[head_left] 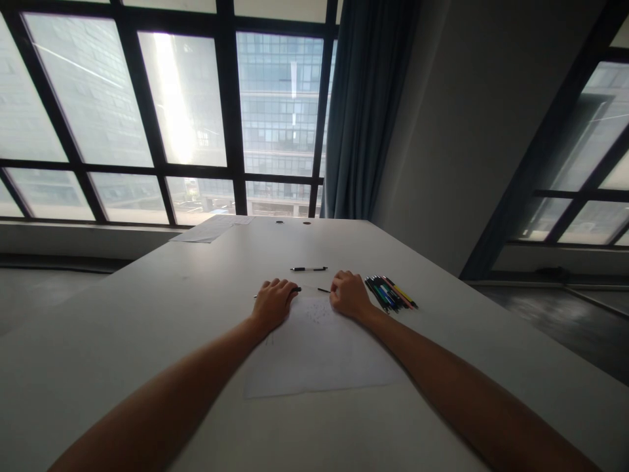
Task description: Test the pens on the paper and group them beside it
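My left hand point(272, 305) is closed over a pen, whose black end point(295, 290) pokes out by the thumb; a small tip shows on the hand's other side. The fingers of my right hand point(348, 294) are closed at a thin dark stick point(323, 290), perhaps a pen refill, pointing left toward the other hand. Both hands rest at the far part of a white sheet of paper point(324, 367) with small scribbled marks. Just beyond them a black-and-white pen point(308, 269) lies crosswise.
Right of my right hand lies a bunch of several coloured pens point(390, 294). More paper sheets point(206, 229) lie at the far left of the white table point(187, 288). Two dark round discs point(306, 223) sit near its far edge, before the windows and a blue curtain point(361, 118).
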### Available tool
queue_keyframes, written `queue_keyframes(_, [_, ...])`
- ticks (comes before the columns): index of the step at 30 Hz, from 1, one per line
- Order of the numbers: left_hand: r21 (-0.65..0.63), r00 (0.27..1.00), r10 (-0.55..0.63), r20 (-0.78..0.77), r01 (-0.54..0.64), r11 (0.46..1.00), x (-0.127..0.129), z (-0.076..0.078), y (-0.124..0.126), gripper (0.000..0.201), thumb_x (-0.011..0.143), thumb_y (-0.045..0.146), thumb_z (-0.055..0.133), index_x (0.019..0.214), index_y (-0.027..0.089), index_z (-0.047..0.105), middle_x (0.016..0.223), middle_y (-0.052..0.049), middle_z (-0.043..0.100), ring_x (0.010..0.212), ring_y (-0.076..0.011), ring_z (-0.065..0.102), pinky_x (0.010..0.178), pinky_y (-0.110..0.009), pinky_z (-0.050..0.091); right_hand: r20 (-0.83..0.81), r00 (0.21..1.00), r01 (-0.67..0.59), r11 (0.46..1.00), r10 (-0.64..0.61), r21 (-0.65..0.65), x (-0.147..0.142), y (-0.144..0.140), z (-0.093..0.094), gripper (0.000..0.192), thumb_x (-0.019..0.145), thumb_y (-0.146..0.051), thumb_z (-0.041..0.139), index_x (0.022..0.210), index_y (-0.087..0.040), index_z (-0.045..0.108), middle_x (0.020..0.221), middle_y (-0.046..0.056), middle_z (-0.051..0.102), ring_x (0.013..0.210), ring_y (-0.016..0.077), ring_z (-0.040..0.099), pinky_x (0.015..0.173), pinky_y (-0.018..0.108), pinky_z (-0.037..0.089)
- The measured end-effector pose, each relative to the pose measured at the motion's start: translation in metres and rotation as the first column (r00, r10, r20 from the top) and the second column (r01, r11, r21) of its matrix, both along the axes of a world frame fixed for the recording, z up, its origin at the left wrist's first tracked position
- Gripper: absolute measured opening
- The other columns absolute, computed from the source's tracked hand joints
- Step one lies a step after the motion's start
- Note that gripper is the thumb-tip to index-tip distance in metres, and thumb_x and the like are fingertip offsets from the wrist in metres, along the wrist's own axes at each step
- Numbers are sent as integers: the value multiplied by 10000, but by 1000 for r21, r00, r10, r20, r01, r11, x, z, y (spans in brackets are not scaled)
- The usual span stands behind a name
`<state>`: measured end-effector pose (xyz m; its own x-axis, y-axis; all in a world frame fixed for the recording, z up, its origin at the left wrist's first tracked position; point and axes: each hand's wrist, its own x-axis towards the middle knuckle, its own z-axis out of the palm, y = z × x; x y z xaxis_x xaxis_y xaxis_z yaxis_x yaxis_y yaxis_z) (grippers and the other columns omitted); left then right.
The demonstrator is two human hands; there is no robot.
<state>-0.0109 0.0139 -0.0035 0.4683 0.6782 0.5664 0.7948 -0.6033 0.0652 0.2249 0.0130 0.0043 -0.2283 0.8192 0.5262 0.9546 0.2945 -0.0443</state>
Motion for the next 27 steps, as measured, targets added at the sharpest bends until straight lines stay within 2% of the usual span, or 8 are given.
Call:
queue_keyframes(3, [-5,998,-56,-13,55,998,-2,-2,3,240,966,297,457,1087,229,653,1029,-50,694,965,-214,597,876,-378,397,0,1000,13,1000,-13,-13,-1,-1,2,54,721,-158,592,687,-163,633,892,81,637,893,213,526,774,335,308])
queue_keyframes(7, [-28,995,-99,16,99,995,-2,-4,5,269,959,326,475,1140,234,651,1065,-63,693,1006,-215,596,909,-395,394,-58,997,58,995,-54,79,2,1,5,146,831,-193,509,775,-159,639,913,78,644,885,202,528,772,331,303])
queue_keyframes(12, [-71,990,14,141,-4,997,-1,-3,4,346,993,298,343,1171,200,624,1106,-76,685,1035,-229,598,904,-415,419,-155,983,112,988,-95,107,9,7,3,221,892,-190,432,809,-165,636,925,70,646,895,196,531,781,329,305])
queue_keyframes(17, [-143,967,98,234,-65,988,-1,2,2,349,964,223,325,1117,196,637,1116,-68,679,1055,-221,591,922,-409,420,-117,993,22,997,-14,72,8,7,-2,167,871,-239,519,846,-175,671,1008,66,637,970,199,526,833,332,314])
queue_keyframes(20, [-157,983,45,176,-18,987,-2,1,1,298,870,196,457,1088,221,659,1145,-45,667,1082,-227,571,961,-417,395,-39,999,-35,999,36,13,4,5,-4,139,840,-258,583,860,-181,696,1049,69,629,1003,206,512,853,338,314])
queue_keyframes(23, [-171,995,-9,98,26,985,-1,-2,3,202,829,259,552,963,251,703,1150,-30,661,1103,-244,550,984,-435,368,33,997,-65,997,67,-42,1,3,-5,114,827,-239,605,810,-181,701,1037,73,631,1013,216,503,855,344,312])
queue_keyframes(25, [-178,996,-21,81,35,983,-1,-4,4,161,849,265,546,883,244,702,1137,-34,661,1096,-241,549,982,-435,363,36,997,-74,997,75,-37,-1,1,-4,103,833,-216,601,787,-176,685,1015,76,634,1001,217,507,841,341,314])
queue_keyframes(27, [-164,995,-4,101,21,986,0,-4,5,172,889,243,500,900,221,671,1098,-53,670,1059,-233,565,960,-426,377,-6,997,-82,997,82,17,-1,1,-2,97,853,-183,570,813,-168,658,974,79,640,965,213,520,820,334,319])
